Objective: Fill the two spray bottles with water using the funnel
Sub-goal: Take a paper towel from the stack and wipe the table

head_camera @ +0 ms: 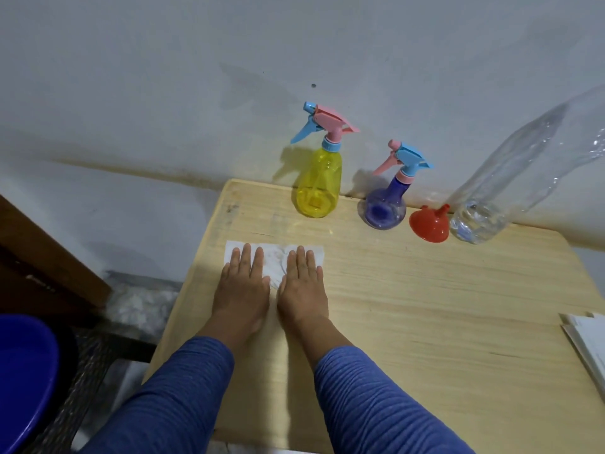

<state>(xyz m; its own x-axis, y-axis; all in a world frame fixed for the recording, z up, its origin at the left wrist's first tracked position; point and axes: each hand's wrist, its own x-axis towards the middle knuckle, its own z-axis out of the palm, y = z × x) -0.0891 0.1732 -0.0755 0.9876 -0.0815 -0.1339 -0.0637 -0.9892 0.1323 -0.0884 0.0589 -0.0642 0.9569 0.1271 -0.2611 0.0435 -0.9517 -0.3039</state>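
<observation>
Spray bottles are not yet in hand: both hands lie flat, fingers straight, side by side on a white cloth (278,257) at the centre-left of the frame, gripping nothing. The left hand (242,283) and right hand (302,285) nearly touch at the thumbs.

Up and to the right of them runs a row along the desk's (425,322) far edge, against the wall. The yellow bottle (318,185) stands upright, almost straight beyond the right hand; the purple bottle (386,204) is further right, then the red funnel (429,224) resting on its wide mouth, spout up, just beside a clear water bottle (510,178) at the upper right.

Both sprayer heads look screwed on, so unscrewing likely comes first. The right hand is nearer everything. Bare desk lies between hands and row; papers (586,342) sit at the right edge.
</observation>
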